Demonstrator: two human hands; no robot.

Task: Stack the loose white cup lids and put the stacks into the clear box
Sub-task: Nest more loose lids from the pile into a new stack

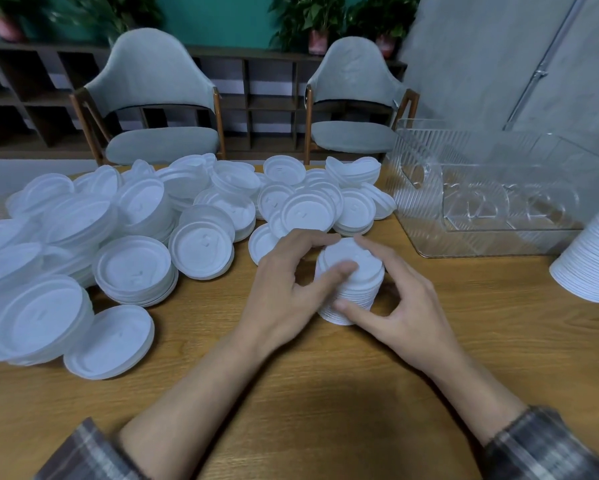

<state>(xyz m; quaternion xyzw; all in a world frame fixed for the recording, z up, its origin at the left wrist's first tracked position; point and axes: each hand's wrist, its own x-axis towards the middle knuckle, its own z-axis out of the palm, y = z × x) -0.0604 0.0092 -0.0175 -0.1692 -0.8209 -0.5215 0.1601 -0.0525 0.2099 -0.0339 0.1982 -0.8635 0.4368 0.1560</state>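
Right now, closest to me, my checked sleeves sit low over the wooden table. A bit further out, my left hand and my right hand both wrap round one stack of lids that stands on the table. The fingers curl over its far edge and the thumbs hold the near side. I think this is to squeeze the lids straight so they sit snug.

The stack is not in the clear box yet. The box is further off to the right, open on top. A second tall stack stands at the right edge, just in front of the box, and I could bump it on the way. To the left lies a big heap of loose lids. Far back stand two grey chairs.
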